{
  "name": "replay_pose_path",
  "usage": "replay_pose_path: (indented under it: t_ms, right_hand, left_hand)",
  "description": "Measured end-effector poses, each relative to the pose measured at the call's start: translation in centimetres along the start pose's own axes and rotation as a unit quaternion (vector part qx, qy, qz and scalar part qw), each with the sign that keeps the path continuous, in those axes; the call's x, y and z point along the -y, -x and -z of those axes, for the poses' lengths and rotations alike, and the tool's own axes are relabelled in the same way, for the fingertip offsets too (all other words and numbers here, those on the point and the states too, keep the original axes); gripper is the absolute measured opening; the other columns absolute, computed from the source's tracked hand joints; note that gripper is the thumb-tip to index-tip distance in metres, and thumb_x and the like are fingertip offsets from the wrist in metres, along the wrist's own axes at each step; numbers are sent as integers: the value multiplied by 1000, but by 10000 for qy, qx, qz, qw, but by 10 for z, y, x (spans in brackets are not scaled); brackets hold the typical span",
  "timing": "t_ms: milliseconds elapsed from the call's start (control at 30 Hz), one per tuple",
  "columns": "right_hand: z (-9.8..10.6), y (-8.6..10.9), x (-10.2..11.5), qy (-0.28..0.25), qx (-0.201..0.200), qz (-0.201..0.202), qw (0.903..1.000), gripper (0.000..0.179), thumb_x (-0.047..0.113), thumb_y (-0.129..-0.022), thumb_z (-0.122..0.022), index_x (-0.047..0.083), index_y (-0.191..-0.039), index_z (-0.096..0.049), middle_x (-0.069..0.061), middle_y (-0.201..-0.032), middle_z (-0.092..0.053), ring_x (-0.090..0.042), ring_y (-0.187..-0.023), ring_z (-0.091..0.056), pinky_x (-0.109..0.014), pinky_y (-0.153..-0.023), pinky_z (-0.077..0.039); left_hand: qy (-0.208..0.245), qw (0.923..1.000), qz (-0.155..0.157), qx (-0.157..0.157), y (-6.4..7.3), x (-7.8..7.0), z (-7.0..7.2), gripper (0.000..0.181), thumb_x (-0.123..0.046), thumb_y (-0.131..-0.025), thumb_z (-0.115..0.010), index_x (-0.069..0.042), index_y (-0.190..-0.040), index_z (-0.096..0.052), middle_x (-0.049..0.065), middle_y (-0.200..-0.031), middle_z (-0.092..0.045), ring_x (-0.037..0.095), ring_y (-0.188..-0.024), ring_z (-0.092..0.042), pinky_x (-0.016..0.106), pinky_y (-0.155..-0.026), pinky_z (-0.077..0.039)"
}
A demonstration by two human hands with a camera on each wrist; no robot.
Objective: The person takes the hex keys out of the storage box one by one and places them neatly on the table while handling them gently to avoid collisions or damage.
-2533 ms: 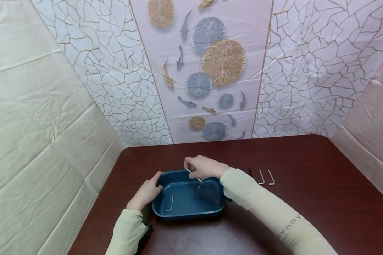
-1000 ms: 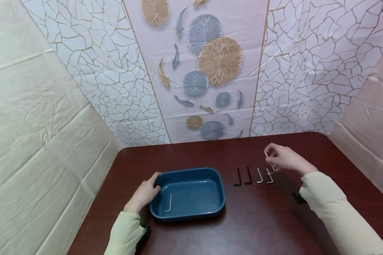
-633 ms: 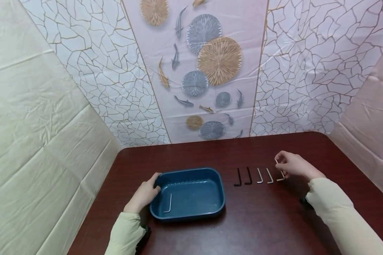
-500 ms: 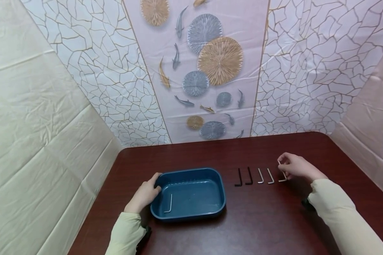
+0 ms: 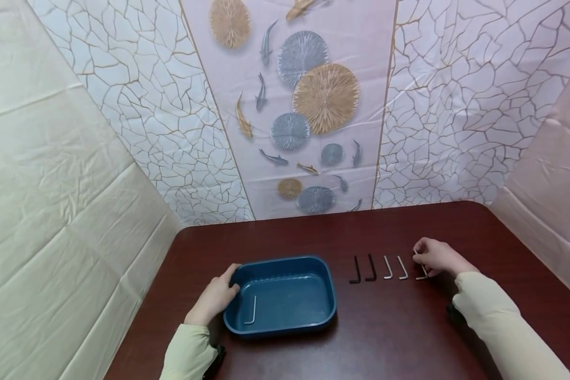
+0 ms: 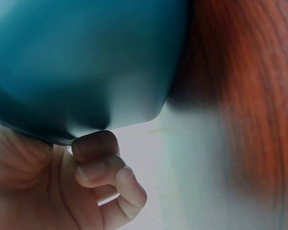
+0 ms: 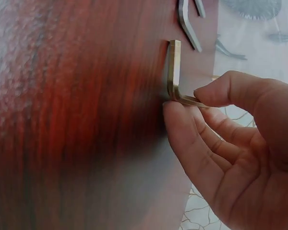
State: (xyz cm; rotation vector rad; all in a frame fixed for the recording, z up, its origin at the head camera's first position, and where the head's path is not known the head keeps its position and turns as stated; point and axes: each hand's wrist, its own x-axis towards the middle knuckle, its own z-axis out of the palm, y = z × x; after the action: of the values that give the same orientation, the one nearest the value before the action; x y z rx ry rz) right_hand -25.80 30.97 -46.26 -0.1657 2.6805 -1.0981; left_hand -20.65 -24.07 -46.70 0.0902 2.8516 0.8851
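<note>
A brass-coloured hex key (image 7: pixel 174 72) is pinched between the thumb and fingers of my right hand (image 5: pixel 443 257), its short bent end right at the tabletop. To its left two silver hex keys (image 5: pixel 402 268) and two black hex keys (image 5: pixel 371 267) lie in a row, long arms pointing away. My left hand (image 5: pixel 216 295) grips the left rim of a blue tray (image 5: pixel 332 295), thumb inside and fingers curled against the outer wall in the left wrist view. Inside the tray, near its left end, lies one silver hex key (image 5: pixel 254 310).
The dark red-brown wooden table (image 5: pixel 389 338) ends at a patterned cloth backdrop (image 5: pixel 309 132). Pale padded cloth panels (image 5: pixel 71 211) stand along both sides. The tray takes up the left-middle of the table.
My right hand has carried the brass-coloured hex key from over the tray to the right end of the row and down to the table. My left hand has stayed on the tray rim.
</note>
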Motion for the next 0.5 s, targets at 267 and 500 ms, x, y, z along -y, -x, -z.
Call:
replay_pose_path:
  t_ms: [267,500]
  right_hand:
    - [-4,-4,-2,366,-72,7,9993,21,7,-96,-59,-9,-106,-51,-12,-79,-54,-22,-64,-57,-38,-59,-56]
    - [-4,-5,3,465,-113,-26,9988,24,8,-95,-60,-10,-109,-52,-16,-89,-55,-22,-66,-56,-39,-60,-56]
  left_hand:
    - [5,10000,-5,-16,0,1,-1,50,-11,-99,-53,-16,-148,-43,3,-57,-43,17,-44,-40,33,-49,-38]
    - [37,10000,18,16,-2,1,1,50,-11,-100,-52,-17,-148,-44,2,-56,-42,18,-44,-40,32,-48,-37]
